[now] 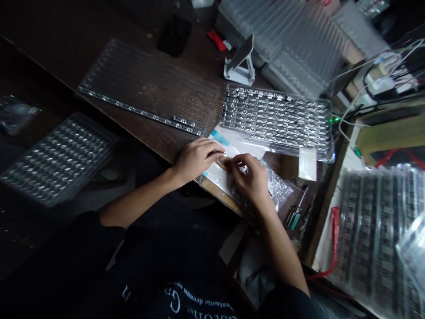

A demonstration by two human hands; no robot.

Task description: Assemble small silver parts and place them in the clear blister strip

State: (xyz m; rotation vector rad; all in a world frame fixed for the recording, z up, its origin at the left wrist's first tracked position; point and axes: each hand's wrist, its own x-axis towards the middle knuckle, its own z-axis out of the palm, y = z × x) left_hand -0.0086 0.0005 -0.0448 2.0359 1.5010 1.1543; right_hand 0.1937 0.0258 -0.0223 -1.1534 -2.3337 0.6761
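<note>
My left hand pinches a small metal part between thumb and fingertips at the near edge of the brown table. My right hand rests just right of it, fingers curled on another small shiny part, over a clear plastic bag of parts. Both hands sit on white and clear plastic sheets with a blue strip. Directly behind them lies a clear tray full of metal connectors. A larger clear tray, holding only one row of connectors along its near edge, lies to the left.
A white phone stand and a dark phone sit at the back. Stacked clear trays fill the back right. More filled trays rest at the left and right. Small screwdrivers lie by my right wrist. Cables run at the right.
</note>
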